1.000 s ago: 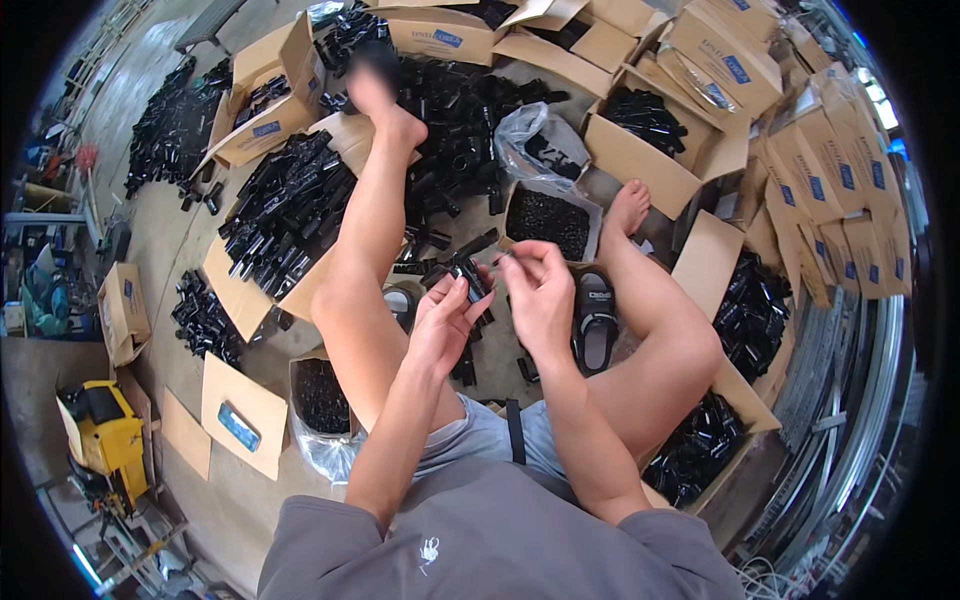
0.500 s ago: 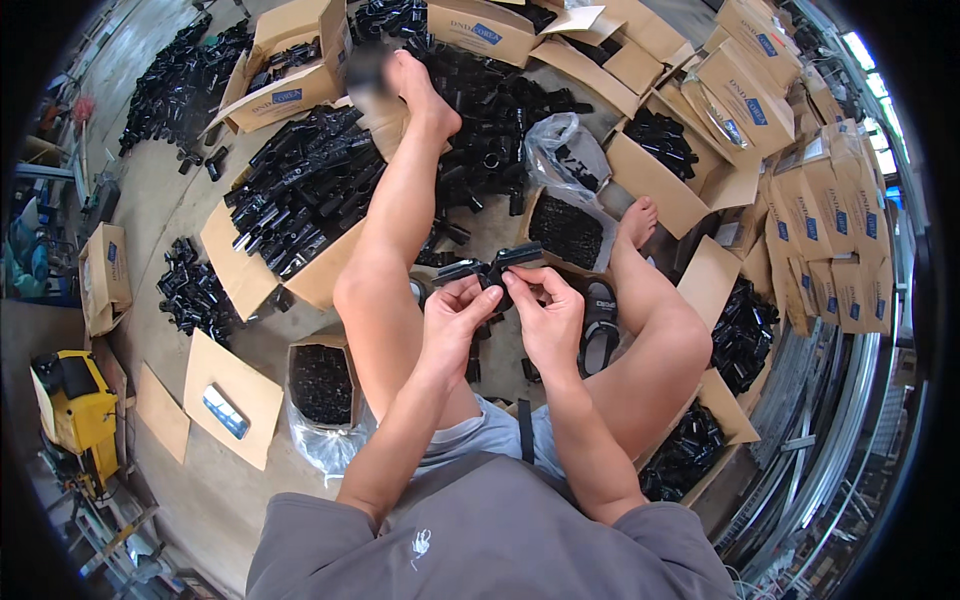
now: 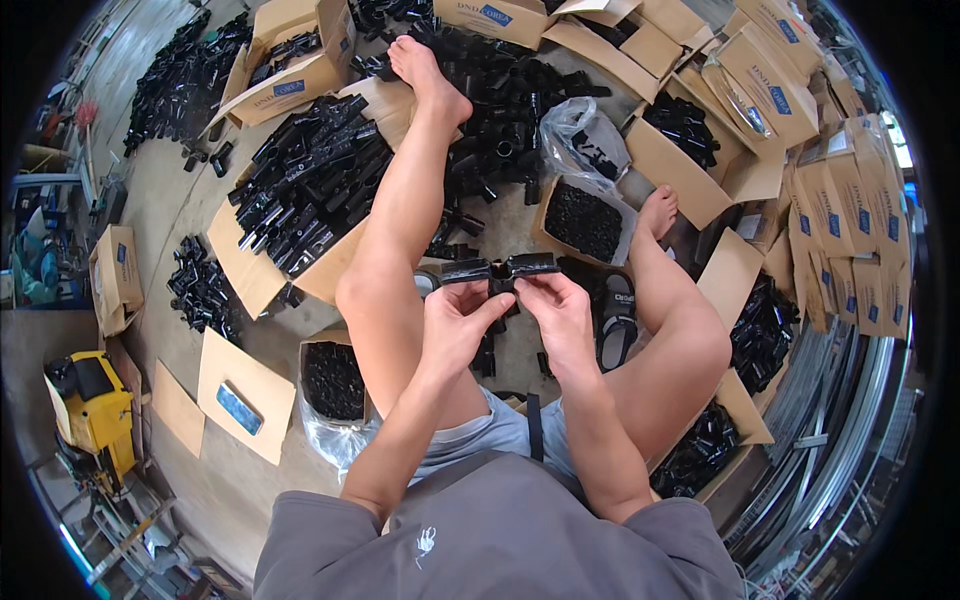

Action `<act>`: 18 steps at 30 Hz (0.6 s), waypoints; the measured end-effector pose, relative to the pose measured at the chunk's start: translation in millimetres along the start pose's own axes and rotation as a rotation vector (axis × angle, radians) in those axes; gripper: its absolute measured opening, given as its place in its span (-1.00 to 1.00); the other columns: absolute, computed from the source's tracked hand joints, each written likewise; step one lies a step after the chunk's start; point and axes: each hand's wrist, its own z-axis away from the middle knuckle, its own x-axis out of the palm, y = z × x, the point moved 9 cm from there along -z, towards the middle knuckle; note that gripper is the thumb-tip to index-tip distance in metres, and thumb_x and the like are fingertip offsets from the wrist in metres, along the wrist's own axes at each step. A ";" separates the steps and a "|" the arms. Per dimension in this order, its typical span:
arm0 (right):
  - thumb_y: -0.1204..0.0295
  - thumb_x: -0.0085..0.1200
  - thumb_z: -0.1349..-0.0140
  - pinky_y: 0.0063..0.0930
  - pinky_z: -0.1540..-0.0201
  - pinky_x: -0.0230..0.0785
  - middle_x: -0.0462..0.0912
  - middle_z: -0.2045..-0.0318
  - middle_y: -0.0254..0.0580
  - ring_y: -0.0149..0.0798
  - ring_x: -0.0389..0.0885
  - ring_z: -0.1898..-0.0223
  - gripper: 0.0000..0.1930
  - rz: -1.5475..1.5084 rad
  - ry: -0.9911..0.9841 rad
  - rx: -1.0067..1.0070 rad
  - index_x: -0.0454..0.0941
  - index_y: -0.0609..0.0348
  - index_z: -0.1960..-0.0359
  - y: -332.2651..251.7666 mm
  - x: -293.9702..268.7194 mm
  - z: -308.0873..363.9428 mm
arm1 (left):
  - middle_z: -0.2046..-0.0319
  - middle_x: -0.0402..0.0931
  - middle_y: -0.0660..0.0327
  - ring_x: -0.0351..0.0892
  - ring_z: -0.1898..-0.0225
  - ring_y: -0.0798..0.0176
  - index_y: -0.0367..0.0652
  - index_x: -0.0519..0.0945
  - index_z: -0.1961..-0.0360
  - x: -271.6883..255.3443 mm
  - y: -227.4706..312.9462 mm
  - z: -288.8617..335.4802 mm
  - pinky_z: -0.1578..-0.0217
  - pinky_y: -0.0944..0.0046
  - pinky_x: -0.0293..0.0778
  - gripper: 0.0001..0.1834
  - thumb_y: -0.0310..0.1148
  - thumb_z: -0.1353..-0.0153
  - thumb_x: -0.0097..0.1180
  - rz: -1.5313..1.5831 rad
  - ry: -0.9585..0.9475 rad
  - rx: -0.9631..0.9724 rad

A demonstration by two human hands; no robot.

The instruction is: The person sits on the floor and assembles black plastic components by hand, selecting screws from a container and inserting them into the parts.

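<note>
Between my knees, both hands hold a glossy black pipe fitting [image 3: 466,270]. It has two long, tube-like arms in a nearly level line, joined at a narrower middle piece. My left hand [image 3: 455,325] pinches under its left arm, fingers curled and thumb toward the middle. My right hand [image 3: 562,322] grips the right side in the same way, its thumb near the centre. The fingers hide the fitting's underside. Just beyond stands a lined carton [image 3: 640,240] of small black parts. Left of it, a large heap of similar black fittings [image 3: 315,190] fills an opened carton.
By my left thigh is a carton of small black parts [image 3: 333,380]. A phone [image 3: 240,408] lies on a cardboard flap. A black slide sandal [image 3: 618,320] rests by my right leg. Stacked cartons [image 3: 845,215] and metal lengths [image 3: 820,440] line the right; a yellow machine [image 3: 97,410] stands left.
The fitting's two arms have turned from slanted to nearly one level line. Both hands keep their grip with fingers slightly shifted. The whole view has shifted a little.
</note>
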 end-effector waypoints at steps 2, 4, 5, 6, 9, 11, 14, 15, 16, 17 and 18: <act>0.53 0.30 -0.35 -0.63 0.07 0.47 0.77 0.19 -0.25 -0.52 0.67 0.18 -0.81 -0.071 -0.059 -0.005 0.69 0.36 0.06 -0.2 -0.2 2.0 | 0.22 0.75 0.26 0.68 0.21 0.46 -0.32 0.70 0.11 3.0 2.9 2.7 0.14 0.40 0.61 -0.79 -0.60 -0.24 0.40 -0.009 -0.031 0.042; 0.50 0.31 -0.35 -0.62 0.07 0.48 0.77 0.19 -0.25 -0.52 0.67 0.18 -0.80 -0.083 -0.068 0.033 0.70 0.35 0.06 2.0 -0.1 8.6 | 0.21 0.76 0.24 0.68 0.21 0.48 -0.34 0.69 0.10 2.2 2.8 3.6 0.16 0.41 0.60 -0.78 -0.57 -0.24 0.41 -0.055 -0.023 0.063; 0.47 0.32 -0.35 -0.62 0.07 0.48 0.77 0.19 -0.26 -0.52 0.67 0.18 -0.79 -0.093 -0.064 0.063 0.70 0.33 0.06 3.6 -1.8 10.8 | 0.23 0.77 0.19 0.72 0.24 0.38 -0.35 0.69 0.10 2.7 4.4 4.0 0.18 0.33 0.62 -0.76 -0.52 -0.23 0.40 -0.228 0.023 0.069; 0.47 0.32 -0.35 -0.62 0.07 0.48 0.77 0.19 -0.26 -0.52 0.67 0.18 -0.79 -0.095 -0.070 0.067 0.70 0.33 0.06 8.1 -2.9 10.1 | 0.24 0.78 0.13 0.77 0.27 0.27 -0.35 0.68 0.09 4.2 6.7 4.6 0.19 0.25 0.64 -0.74 -0.46 -0.23 0.40 -0.402 0.068 0.074; 0.32 0.31 -0.38 -0.59 0.11 0.46 0.75 0.21 -0.32 -0.51 0.65 0.21 -0.75 -0.231 -0.008 0.300 0.72 0.24 0.05 48.0 -11.3 8.0 | 0.24 0.74 -0.03 0.77 0.23 -0.06 -0.37 0.67 0.10 21.0 18.5 6.9 0.17 0.04 0.63 -0.67 -0.34 -0.20 0.35 -1.056 0.156 0.108; 0.30 0.29 -0.40 -0.59 0.11 0.45 0.74 0.21 -0.35 -0.52 0.64 0.21 -0.74 -0.270 0.002 0.336 0.72 0.22 0.04 62.9 -17.0 6.4 | 0.22 0.72 -0.08 0.72 0.19 -0.17 -0.38 0.67 0.10 33.6 17.2 9.7 0.14 -0.03 0.60 -0.64 -0.31 -0.19 0.34 -1.080 0.150 0.200; 0.22 0.21 -0.46 -0.56 0.09 0.43 0.72 0.24 -0.45 -0.54 0.60 0.19 -0.71 -0.275 0.019 0.347 0.71 0.18 0.02 69.5 -25.0 5.1 | 0.14 0.72 -0.10 0.75 0.11 -0.07 -0.39 0.67 0.02 39.7 6.9 10.2 0.07 0.03 0.61 -0.63 -0.35 -0.24 0.31 -1.136 0.063 0.227; 0.21 0.19 -0.47 -0.53 0.08 0.44 0.72 0.22 -0.44 -0.53 0.61 0.18 -0.70 -0.264 0.015 0.364 0.71 0.17 0.00 70.3 -27.0 4.0 | 0.10 0.73 0.01 0.74 0.12 0.09 -0.40 0.66 -0.04 21.9 -16.2 3.1 0.08 0.17 0.60 -0.65 -0.40 -0.30 0.28 -0.834 0.063 0.148; 0.20 0.17 -0.48 -0.50 0.06 0.44 0.72 0.21 -0.43 -0.52 0.61 0.17 -0.70 -0.254 0.010 0.383 0.70 0.16 -0.01 71.5 -28.2 2.5 | 0.06 0.74 0.12 0.72 0.13 0.26 -0.41 0.65 -0.09 12.2 -32.5 -1.8 0.09 0.31 0.60 -0.66 -0.45 -0.36 0.25 -0.535 0.063 0.063; 0.20 0.12 -0.51 -0.46 0.04 0.45 0.73 0.14 -0.36 -0.48 0.62 0.14 -0.68 -0.250 0.006 0.384 0.69 0.18 -0.04 73.7 -30.6 -1.0 | 0.05 0.71 0.20 0.66 0.10 0.39 -0.42 0.63 -0.15 18.9 -25.2 -4.7 0.05 0.36 0.58 -0.68 -0.52 -0.42 0.18 -0.424 0.073 0.026; 0.20 0.12 -0.51 -0.46 0.04 0.45 0.73 0.14 -0.36 -0.48 0.62 0.14 -0.68 -0.264 0.015 0.380 0.69 0.18 -0.04 75.1 -32.8 -4.2 | 0.04 0.71 0.19 0.67 0.06 0.39 -0.32 0.64 -0.17 10.7 -40.3 -11.7 0.00 0.35 0.59 -0.66 -0.49 -0.41 0.22 -0.315 0.078 -0.075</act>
